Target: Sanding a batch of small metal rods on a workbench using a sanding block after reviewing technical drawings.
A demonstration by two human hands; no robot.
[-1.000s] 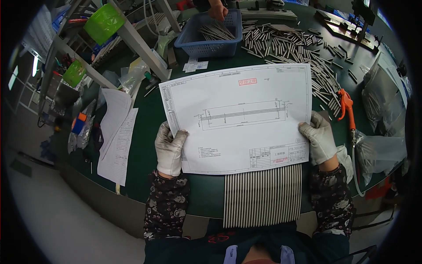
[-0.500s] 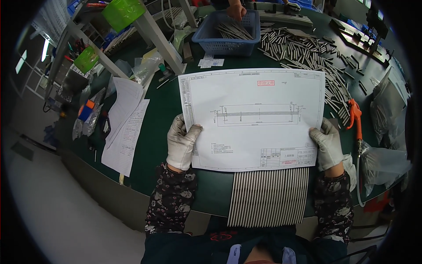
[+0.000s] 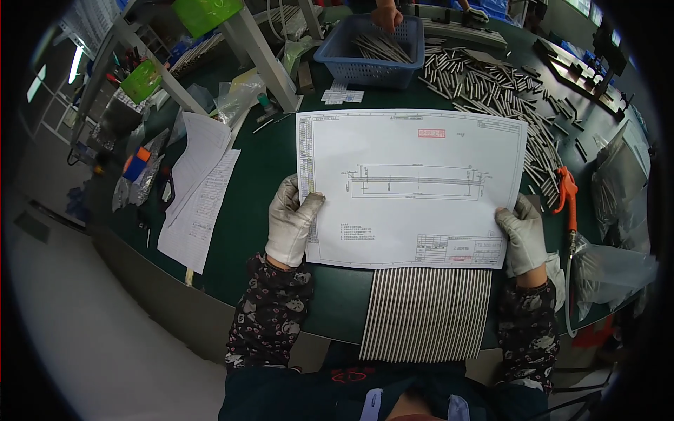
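Observation:
A white technical drawing (image 3: 414, 231) of a long thin shaft is spread between my gloved hands above the green table. My left hand (image 3: 290, 221) pinches its left edge, thumb on the front and the other fingers behind the sheet. At the opposite edge my right hand (image 3: 523, 235) grips the paper in the same way. Below the drawing, a row of thin metal rods (image 3: 427, 316) lies side by side at the table's near edge; the sheet hides their far ends.
Far back, another person's hand (image 3: 387, 17) reaches into a blue basket (image 3: 368, 70) of rods. Many short metal pins (image 3: 484, 81) lie scattered at the far right. An orange air gun (image 3: 567, 193) and plastic bags (image 3: 611, 270) sit at right; written sheets (image 3: 196, 210) lie left.
The whole view has shifted slightly. Both hands still hold the drawing, which is turned a little straighter. The other person's hand stays at the basket.

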